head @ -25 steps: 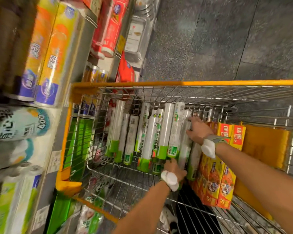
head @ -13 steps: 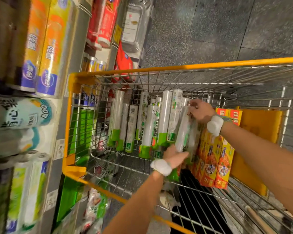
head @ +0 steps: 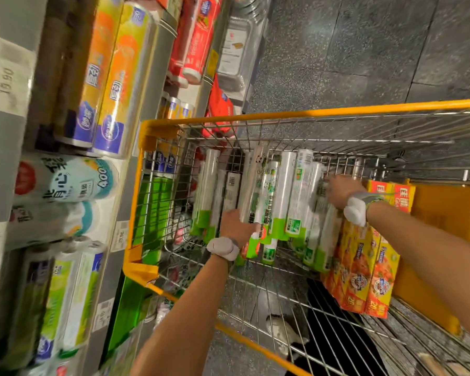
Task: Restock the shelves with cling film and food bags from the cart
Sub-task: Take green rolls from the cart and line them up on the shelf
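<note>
Noted cling film rolls (head: 291,191) standing 12-to-6 in cart (head: 310,114), left hand (head: 236,225) gripping low, right hand (head: 339,189) clasping tops; shelves (head: 159,77) at 9 o'clock.

Both bare forearms reach forward and down, the left forearm (head: 190,308) rising from the bottom edge and the right forearm (head: 423,248) coming in from the right, each with a white pad strapped at the wrist. The left hand (head: 236,225) shows its back to the camera and grips the lower part of the rolls (head: 282,191), its fingers wrapped out of sight behind them. The right hand (head: 341,189) sits higher and farther forward, knuckles up, its fingers curled over the upper ends of the rolls.
</note>
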`<action>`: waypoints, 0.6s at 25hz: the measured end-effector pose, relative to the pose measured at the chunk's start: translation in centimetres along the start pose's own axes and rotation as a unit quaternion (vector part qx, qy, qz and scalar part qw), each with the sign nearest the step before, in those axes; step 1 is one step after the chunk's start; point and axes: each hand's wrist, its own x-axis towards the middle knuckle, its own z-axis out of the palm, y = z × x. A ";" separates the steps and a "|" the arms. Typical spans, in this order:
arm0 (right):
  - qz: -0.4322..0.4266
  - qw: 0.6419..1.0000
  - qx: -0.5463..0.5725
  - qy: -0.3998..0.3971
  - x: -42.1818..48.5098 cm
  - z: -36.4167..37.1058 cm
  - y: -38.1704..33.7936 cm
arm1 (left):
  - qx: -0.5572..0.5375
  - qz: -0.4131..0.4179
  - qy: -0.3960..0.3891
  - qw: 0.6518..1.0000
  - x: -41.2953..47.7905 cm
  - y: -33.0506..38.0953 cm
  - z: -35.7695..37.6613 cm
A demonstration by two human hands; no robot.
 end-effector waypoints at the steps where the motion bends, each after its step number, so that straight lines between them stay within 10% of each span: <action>1: 0.004 1.000 -0.014 0.001 0.1 0.3 -0.1 | -0.019 -0.012 -0.018 1.000 0.6 -0.7 0.2; 15: -0.107 0.972 0.146 0.152 -2.7 0.6 -6.8 | -0.234 -0.108 -0.061 0.964 3.1 -3.1 1.2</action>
